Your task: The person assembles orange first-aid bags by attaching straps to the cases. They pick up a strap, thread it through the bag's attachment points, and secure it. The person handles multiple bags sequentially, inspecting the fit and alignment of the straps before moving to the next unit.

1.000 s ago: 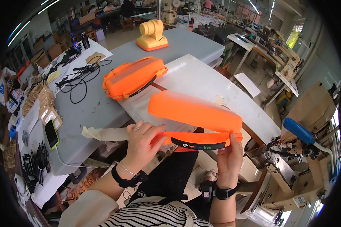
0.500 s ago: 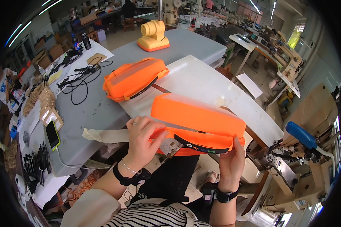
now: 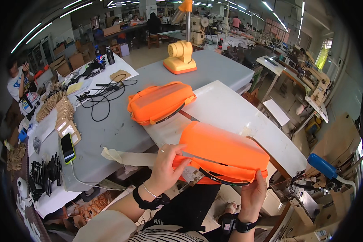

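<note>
An orange zip bag (image 3: pixel 226 145) is held up in front of me, over the near edge of the white board (image 3: pixel 230 101). It has a black carry handle with a label strip along its near side. My left hand (image 3: pixel 168 165) pinches the bag's left end between thumb and fingers. At the right end, my right hand (image 3: pixel 254 195) grips the lower corner, thumb on the near side; some of its fingers are hidden beneath. A second orange bag (image 3: pixel 161 103) with a similar black handle lies farther off, partly on the grey table.
A yellow lamp base (image 3: pixel 180 56) stands on the grey table (image 3: pixel 121 133). Leftward lie a phone (image 3: pixel 68 147) on its cable, black cords (image 3: pixel 103 97) and stacked tan pieces. A sewing machine with a blue lever (image 3: pixel 322 165) is close on my right. Another person (image 3: pixel 19 84) stands far left.
My view has tilted upward and to the left, so the scene sits lower and farther right. The held bag has tipped, showing more of its top and less of the label. Both hands keep their hold.
</note>
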A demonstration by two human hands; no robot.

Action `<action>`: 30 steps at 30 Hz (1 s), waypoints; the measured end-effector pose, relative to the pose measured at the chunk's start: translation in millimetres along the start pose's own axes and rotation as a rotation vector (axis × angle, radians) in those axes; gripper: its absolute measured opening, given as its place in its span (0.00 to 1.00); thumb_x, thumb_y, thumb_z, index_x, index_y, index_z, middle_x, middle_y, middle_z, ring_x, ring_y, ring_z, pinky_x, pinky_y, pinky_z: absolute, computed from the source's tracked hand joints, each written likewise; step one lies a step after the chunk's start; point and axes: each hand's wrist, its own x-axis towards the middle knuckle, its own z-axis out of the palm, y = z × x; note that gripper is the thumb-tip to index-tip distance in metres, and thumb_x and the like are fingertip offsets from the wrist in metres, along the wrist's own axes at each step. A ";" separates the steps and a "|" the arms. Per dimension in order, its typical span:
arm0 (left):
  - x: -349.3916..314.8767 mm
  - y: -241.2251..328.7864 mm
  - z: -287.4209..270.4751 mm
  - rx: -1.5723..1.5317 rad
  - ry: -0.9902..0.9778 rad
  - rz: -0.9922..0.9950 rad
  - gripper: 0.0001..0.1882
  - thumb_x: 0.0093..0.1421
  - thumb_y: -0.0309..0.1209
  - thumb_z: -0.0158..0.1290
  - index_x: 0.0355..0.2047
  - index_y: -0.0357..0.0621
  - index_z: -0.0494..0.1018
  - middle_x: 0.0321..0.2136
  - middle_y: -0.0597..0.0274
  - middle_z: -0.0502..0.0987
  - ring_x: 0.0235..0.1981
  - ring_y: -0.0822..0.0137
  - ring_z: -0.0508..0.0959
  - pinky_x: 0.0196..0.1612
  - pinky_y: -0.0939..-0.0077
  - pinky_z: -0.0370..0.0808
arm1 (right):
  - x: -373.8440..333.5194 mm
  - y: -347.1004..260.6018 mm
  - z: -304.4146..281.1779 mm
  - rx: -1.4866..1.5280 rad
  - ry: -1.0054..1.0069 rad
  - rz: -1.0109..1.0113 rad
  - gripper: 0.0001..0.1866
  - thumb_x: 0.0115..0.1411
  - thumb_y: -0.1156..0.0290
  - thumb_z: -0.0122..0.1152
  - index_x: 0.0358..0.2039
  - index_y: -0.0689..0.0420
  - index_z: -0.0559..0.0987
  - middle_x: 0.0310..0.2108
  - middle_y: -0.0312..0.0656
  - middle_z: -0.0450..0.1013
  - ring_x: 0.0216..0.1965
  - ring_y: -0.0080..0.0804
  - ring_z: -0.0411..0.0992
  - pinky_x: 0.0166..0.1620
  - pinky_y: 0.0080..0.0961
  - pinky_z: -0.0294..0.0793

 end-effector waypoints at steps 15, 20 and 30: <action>-19.3 -17.7 -1.3 -0.149 -0.091 -0.176 0.40 0.50 0.25 0.63 0.63 0.45 0.59 0.23 0.62 0.65 0.25 0.66 0.67 0.32 0.75 0.67 | -0.4 10.1 -22.1 -0.157 0.021 0.032 0.13 0.65 0.68 0.52 0.49 0.56 0.71 0.41 0.35 0.75 0.30 0.17 0.72 0.21 0.10 0.64; -16.7 -14.7 -5.0 -0.189 -0.182 -0.288 0.44 0.49 0.26 0.64 0.65 0.46 0.56 0.19 0.64 0.61 0.23 0.68 0.65 0.30 0.76 0.66 | -0.9 8.5 -21.4 -0.171 0.074 0.044 0.13 0.65 0.68 0.52 0.48 0.56 0.71 0.39 0.34 0.75 0.27 0.17 0.70 0.21 0.11 0.63; -13.3 -18.9 -10.2 -0.153 -0.257 -0.242 0.37 0.49 0.29 0.65 0.60 0.49 0.64 0.19 0.64 0.62 0.23 0.67 0.66 0.30 0.75 0.66 | -1.2 11.5 -20.1 -0.096 0.112 0.042 0.10 0.64 0.70 0.54 0.45 0.56 0.73 0.36 0.35 0.76 0.24 0.17 0.70 0.20 0.12 0.63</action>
